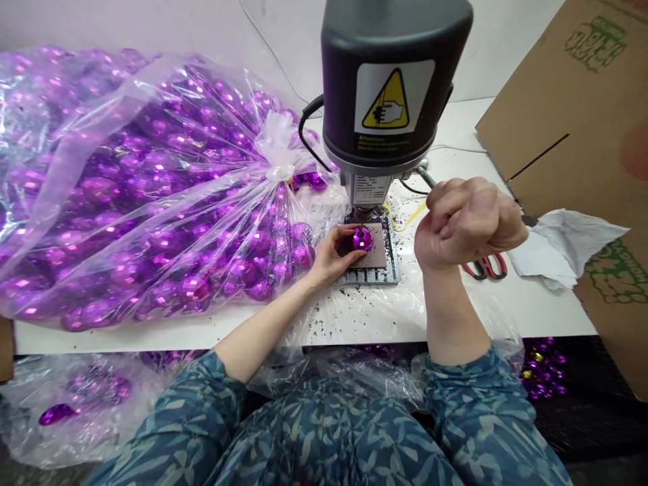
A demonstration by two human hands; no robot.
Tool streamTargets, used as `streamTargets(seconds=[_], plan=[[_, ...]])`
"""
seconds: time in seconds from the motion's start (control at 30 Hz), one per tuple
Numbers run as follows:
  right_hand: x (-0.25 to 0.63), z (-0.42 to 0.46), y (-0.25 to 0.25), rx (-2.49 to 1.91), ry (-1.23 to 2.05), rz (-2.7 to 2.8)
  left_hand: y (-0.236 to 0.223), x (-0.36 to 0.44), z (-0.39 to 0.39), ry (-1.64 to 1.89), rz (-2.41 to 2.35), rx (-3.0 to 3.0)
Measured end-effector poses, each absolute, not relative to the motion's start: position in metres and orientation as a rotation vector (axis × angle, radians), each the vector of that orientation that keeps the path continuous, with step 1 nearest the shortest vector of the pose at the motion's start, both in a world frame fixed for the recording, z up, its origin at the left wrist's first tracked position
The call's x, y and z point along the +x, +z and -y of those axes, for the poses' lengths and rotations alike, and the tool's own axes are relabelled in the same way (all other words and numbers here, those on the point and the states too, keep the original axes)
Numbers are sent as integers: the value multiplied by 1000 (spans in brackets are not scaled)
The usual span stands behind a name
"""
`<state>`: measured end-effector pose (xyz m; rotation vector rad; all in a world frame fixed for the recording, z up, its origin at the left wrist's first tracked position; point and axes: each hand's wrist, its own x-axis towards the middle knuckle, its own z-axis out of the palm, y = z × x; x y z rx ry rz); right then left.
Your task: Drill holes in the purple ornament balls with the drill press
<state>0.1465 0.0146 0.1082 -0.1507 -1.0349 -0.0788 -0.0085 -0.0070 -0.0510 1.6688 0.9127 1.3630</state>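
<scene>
A small shiny purple faceted ball (362, 239) with a dark hole on top sits on a brown square board on the drill press base (393, 260). My left hand (334, 251) pinches it from the left between thumb and fingers, right below the drill chuck (362, 214). The black head of the drill press (395, 40) bears a yellow warning label. A metal lever (426, 177) comes out of its right side and runs behind my right hand (468, 223), which is closed in a fist around its end. The lever's grip is hidden inside the fingers.
A big clear bag (152, 196) full of purple balls lies on the left. Red-handled scissors (486, 268), crumpled white paper (561, 246) and a large cardboard box (577, 121) are to the right. Dark shavings litter the white table (364, 327). More balls (547, 371) are below its edge.
</scene>
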Motion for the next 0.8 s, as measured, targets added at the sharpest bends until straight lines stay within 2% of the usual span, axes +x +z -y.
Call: streamTargets(seconds=[0.37,0.63,0.8], plan=[[152,-15,92,-25,-97,1122,-52,-9,8,1372,-887,1682],[145,-2,156,-338,169,1090,-40,-10,15,1363,-933,1776],[145,-9,167,-311,245,1069,-11,-27,51,1165,-948,2072]])
